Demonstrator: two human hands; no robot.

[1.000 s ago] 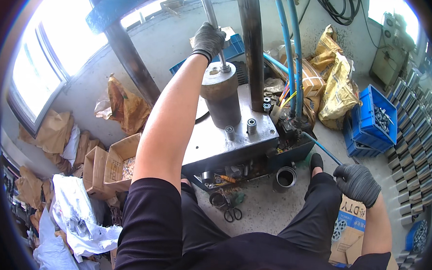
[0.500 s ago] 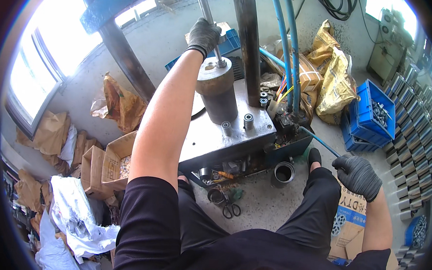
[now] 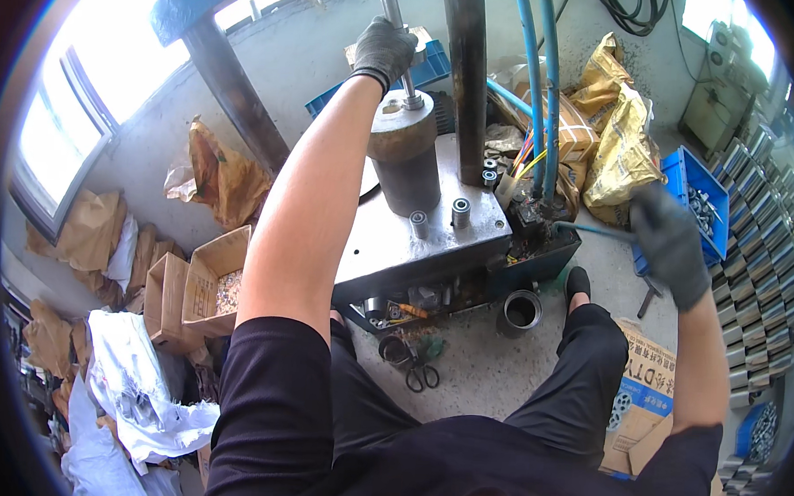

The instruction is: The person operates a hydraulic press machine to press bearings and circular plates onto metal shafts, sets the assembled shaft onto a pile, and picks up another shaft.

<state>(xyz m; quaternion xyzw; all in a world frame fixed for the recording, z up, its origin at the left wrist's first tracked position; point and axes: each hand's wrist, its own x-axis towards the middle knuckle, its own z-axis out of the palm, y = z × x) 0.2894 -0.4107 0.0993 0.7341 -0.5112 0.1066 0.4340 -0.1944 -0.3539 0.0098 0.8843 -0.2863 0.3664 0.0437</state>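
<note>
My left hand [image 3: 385,50], in a dark glove, is closed round the upright steel rod [image 3: 388,1]. The rod's lower end meets the top of a thick-collared steel cylinder [image 3: 406,173], which stands on the press's metal base plate [image 3: 379,254]. Part of what lies behind these fingers is hidden. My right hand [image 3: 672,240], gloved and blurred by motion, is on the outer end of a thin blue lever [image 3: 597,228]. That lever runs to the oily pump [image 3: 533,217] at the plate's right side. Small steel bushings [image 3: 460,213] stand on the plate.
A dark press column [image 3: 466,91] and blue hoses [image 3: 552,113] rise beyond the plate. On the floor are an open steel cylinder [image 3: 520,313] and scissors [image 3: 422,378]. Blue crates [image 3: 704,213] and stacked metal tubes [image 3: 755,272] stand right; cardboard boxes [image 3: 202,293] stand left.
My right hand has swung upward and away from me with the lever's outer end. My left hand keeps its grip on the rod. The view has shifted slightly.
</note>
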